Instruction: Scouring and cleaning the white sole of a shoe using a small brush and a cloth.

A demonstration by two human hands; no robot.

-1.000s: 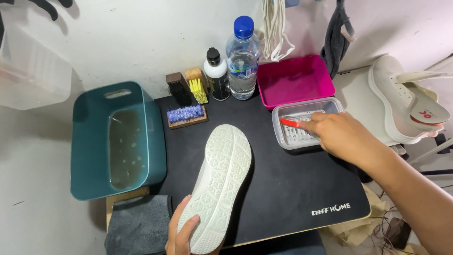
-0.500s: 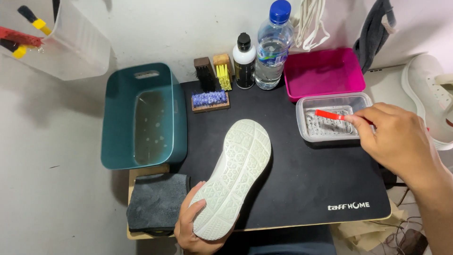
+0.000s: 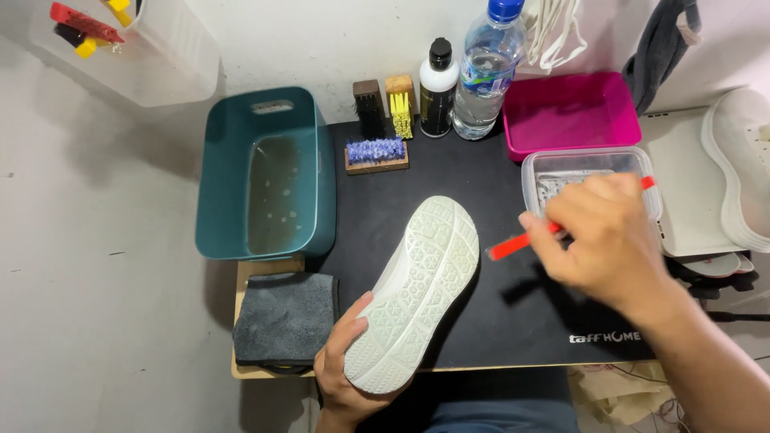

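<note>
The right hand (image 3: 605,240) is gripping a red-handled brush (image 3: 521,239), its tip pointing toward a white shoe (image 3: 417,293) that is lying sole-up on the black mat (image 3: 513,321) of the tabletop, while the left hand (image 3: 345,369) is clasping the heel. Steadying that heel firmly should be helping strokes bite. Beyond the right hand sits a clear tray (image 3: 593,164); beyond the left, a teal tub (image 3: 261,172).

2 bottles (image 3: 439,88), 3 brushes (image 3: 376,152), 2 shoes (image 3: 417,293)
</note>
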